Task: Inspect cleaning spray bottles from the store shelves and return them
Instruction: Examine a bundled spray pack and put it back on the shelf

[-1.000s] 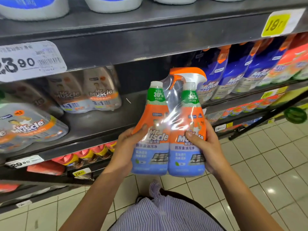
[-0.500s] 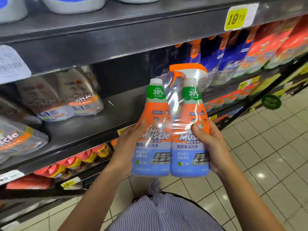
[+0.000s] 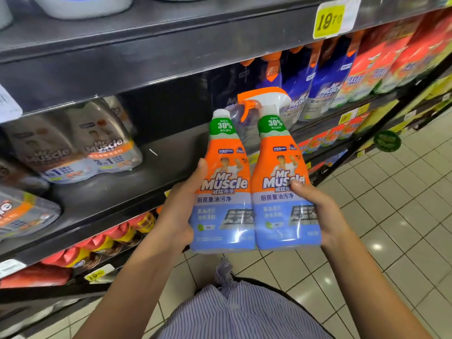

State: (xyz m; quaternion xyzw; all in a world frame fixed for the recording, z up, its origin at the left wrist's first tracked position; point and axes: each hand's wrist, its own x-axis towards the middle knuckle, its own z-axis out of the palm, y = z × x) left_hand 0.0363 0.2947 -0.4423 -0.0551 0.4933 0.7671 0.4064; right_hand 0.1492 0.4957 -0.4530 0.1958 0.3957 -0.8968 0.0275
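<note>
Change vs. half a second back: the shelving has drifted slightly left in frame. The twin pack of spray bottles (image 3: 254, 187) has hardly shifted. The glare band on its film has mostly gone, so the print is readable.

Shelf (image 3: 146, 172): dark, left and centre of frame, with a bare gap directly behind the pack. Grey pouches (image 3: 80, 143) at left, blue pouches (image 3: 318, 81) at upper right.

Twin pack: two orange-and-blue bottles side by side in clear film, upright, labels toward the camera. It is at centre frame, held out in front of the shelf edge, not resting on it.

Hands: left hand (image 3: 178, 211) grasps the left bottle's side, thumb on the front. Right hand (image 3: 320, 211) grasps the right bottle's side, thumb across the logo.

Trigger head (image 3: 264, 99): one only, orange and white, atop the right bottle. The left bottle has a plain cap.

Price tag (image 3: 330, 20): yellow, upper right, on the upper shelf's edge.

Judgement: inspection in hand, return not yet done. Risks:
- The slick film could slide through the grip.
- The tall trigger head could catch the upper shelf's underside if the pack goes in upright.
- A skewed entry could nudge the neighbouring pouches.
</note>
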